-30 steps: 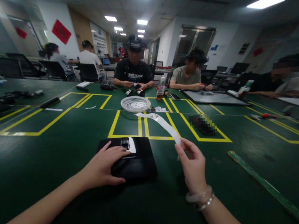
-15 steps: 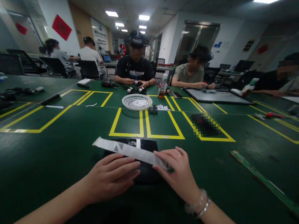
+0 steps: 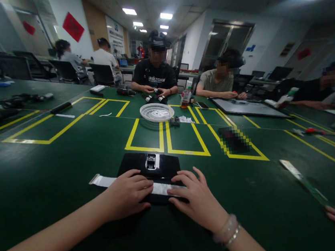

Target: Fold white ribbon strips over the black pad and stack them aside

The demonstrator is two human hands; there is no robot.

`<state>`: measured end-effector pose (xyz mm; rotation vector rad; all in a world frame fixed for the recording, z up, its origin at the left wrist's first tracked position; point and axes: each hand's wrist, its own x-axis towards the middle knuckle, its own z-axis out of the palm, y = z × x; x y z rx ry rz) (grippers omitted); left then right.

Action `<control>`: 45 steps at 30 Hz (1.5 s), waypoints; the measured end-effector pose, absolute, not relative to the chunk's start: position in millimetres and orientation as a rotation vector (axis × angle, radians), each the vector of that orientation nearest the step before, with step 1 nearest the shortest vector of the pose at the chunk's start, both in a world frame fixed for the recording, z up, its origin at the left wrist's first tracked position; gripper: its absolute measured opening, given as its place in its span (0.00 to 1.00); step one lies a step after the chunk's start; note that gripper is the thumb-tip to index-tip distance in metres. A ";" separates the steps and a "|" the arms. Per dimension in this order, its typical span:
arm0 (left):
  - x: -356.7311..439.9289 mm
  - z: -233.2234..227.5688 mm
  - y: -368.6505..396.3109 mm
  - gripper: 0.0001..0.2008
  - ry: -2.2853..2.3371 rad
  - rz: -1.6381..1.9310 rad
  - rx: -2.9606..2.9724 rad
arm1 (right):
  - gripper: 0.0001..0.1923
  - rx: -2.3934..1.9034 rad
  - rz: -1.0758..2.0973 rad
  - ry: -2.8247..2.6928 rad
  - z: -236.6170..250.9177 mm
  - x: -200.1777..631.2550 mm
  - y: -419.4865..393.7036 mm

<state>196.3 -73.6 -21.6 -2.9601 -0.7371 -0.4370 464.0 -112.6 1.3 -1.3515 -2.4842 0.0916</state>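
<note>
Left hand [image 3: 129,194] & right hand [image 3: 195,199], fingers spread flat, are pressing white strip [image 3: 103,181] onto black panel [image 3: 151,168]; strip end is overhanging left of the hands. Green surface [image 3: 68,161] is lying open ahead.

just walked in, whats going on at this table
A person's left hand and right hand press a white strip flat across the near edge of a black panel on the green table. Other people sit opposite handling small parts, with a white fan grille between.
</note>
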 end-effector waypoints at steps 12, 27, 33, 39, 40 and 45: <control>184.9 -20.4 -58.4 0.47 -0.912 -0.282 -3.029 | 0.10 -1.330 0.066 -2.423 1.7 462.7 -113.2; 134.5 -9.8 -24.4 0.44 -1.430 -0.522 -2.862 | 0.09 -1.301 0.012 -2.296 6.7 469.4 -112.3; 49.9 -8.6 12.6 0.36 -1.943 -0.610 -2.401 | 0.10 -1.309 0.028 -2.314 4.0 470.1 -111.7; -64.8 -31.1 25.0 0.55 -2.346 -0.583 -1.899 | 0.06 -1.387 0.091 -2.361 3.9 469.6 -111.6; -80.5 -35.9 24.6 0.57 -2.419 -0.553 -1.811 | 0.05 -1.405 0.110 -2.370 4.0 469.3 -111.5; -111.4 -42.6 17.4 0.59 -2.622 -0.428 -1.765 | 0.03 -1.432 0.130 -2.410 3.9 467.7 -110.7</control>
